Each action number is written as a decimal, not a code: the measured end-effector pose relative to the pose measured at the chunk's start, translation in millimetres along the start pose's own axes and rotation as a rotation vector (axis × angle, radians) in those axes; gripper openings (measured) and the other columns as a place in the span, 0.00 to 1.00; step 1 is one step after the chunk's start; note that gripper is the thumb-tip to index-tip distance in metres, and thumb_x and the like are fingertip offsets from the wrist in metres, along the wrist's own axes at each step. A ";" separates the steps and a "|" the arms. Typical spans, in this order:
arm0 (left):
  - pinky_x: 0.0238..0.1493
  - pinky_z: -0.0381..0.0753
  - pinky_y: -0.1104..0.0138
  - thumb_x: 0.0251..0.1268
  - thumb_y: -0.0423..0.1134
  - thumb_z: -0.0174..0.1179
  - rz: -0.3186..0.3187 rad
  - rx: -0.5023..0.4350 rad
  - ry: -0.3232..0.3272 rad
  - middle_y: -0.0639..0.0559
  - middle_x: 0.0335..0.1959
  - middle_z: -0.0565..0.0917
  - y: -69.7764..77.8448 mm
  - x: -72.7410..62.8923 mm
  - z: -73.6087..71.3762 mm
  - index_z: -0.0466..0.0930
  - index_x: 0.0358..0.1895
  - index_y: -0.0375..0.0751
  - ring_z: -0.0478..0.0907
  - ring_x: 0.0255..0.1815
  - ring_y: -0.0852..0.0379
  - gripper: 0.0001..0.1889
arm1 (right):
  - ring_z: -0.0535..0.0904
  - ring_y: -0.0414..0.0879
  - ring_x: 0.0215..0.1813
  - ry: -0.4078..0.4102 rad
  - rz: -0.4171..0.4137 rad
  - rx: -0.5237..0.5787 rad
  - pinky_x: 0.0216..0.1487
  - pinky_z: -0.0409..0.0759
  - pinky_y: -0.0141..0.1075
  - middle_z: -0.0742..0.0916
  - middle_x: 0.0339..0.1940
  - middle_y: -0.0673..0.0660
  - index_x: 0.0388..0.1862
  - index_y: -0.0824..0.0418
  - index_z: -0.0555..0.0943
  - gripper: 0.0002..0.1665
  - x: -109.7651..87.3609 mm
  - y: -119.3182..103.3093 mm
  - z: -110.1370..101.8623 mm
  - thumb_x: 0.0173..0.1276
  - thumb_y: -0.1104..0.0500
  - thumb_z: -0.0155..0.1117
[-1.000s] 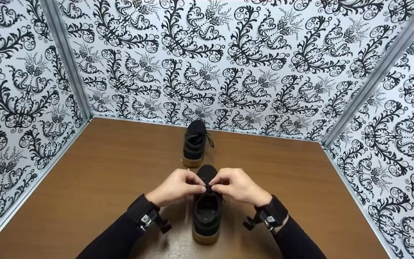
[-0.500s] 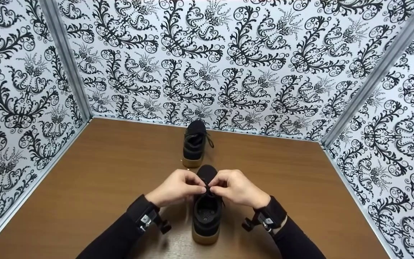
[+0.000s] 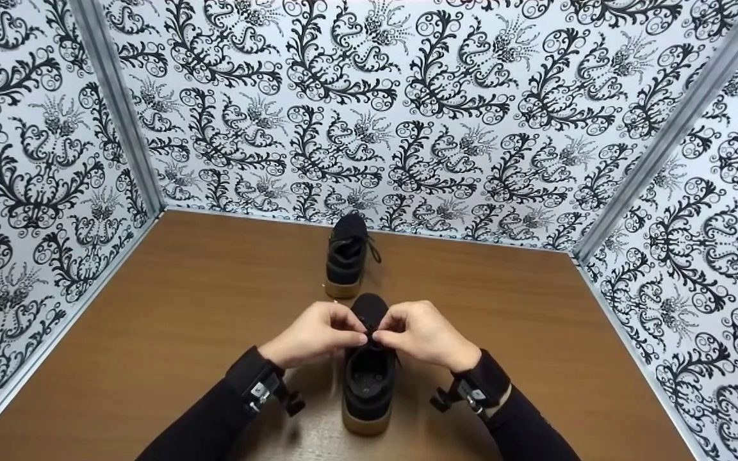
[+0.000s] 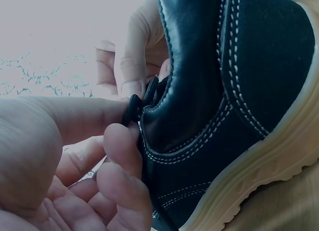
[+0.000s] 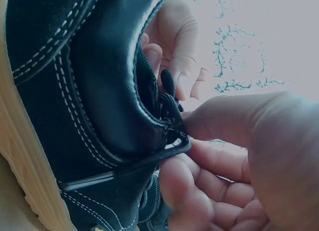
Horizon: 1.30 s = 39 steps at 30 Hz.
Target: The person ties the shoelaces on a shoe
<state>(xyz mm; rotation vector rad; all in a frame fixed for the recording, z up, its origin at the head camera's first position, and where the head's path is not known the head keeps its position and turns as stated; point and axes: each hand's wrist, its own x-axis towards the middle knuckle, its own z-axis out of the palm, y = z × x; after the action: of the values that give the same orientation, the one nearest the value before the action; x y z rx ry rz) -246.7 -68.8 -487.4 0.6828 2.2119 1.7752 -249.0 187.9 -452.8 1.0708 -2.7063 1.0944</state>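
A black shoe point(image 3: 367, 404) with a tan sole and white stitching stands on the table, toe pointing away from me. My left hand point(image 3: 314, 336) pinches the black shoelace point(image 4: 131, 109) between thumb and index finger at the top of the tongue. From the other side my right hand point(image 3: 430, 336) pinches the lace too, its fingertips almost meeting the left ones. In the right wrist view a lace loop point(image 5: 168, 83) sticks up by the fingers, and a loose lace end point(image 5: 89, 180) lies across the shoe's side. The fingers partly hide the knot area.
Just beyond the toe stands a second black shoe point(image 3: 345, 262) with a tan sole, its lace loop hanging to the right. The brown wooden table point(image 3: 215, 275) is bordered by patterned walls point(image 3: 356, 115) at the back and both sides.
Both shoes stay put. My right hand has shifted very slightly at the lace, its thumb and index finger still pinching. The left hand barely moves.
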 end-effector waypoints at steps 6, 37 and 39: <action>0.25 0.78 0.72 0.69 0.38 0.78 -0.005 -0.002 -0.008 0.53 0.32 0.90 1.3 -0.7 -0.2 0.94 0.42 0.41 0.77 0.22 0.63 0.06 | 0.81 0.33 0.30 0.045 -0.095 -0.074 0.33 0.80 0.31 0.88 0.27 0.39 0.31 0.52 0.91 0.07 0.1 -0.8 2.5 0.68 0.61 0.81; 0.26 0.78 0.72 0.68 0.40 0.80 0.015 0.039 -0.030 0.56 0.29 0.88 1.7 -0.5 -2.4 0.94 0.40 0.40 0.77 0.23 0.64 0.07 | 0.81 0.35 0.34 0.095 -0.239 -0.130 0.35 0.81 0.29 0.86 0.31 0.42 0.32 0.53 0.93 0.07 -0.6 0.7 10.3 0.67 0.65 0.79; 0.26 0.78 0.72 0.69 0.40 0.79 0.017 0.045 -0.034 0.57 0.30 0.88 1.2 -0.6 -3.1 0.95 0.40 0.41 0.77 0.23 0.64 0.07 | 0.81 0.35 0.35 0.085 -0.227 -0.119 0.36 0.81 0.30 0.87 0.32 0.42 0.33 0.52 0.93 0.07 -0.4 0.7 9.5 0.69 0.64 0.80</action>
<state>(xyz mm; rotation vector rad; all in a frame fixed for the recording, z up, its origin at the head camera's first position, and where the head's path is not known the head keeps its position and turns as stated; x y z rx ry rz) -247.3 -71.5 -485.6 0.7374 2.2369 1.7134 -247.1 182.5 -460.5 1.2435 -2.4754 0.9085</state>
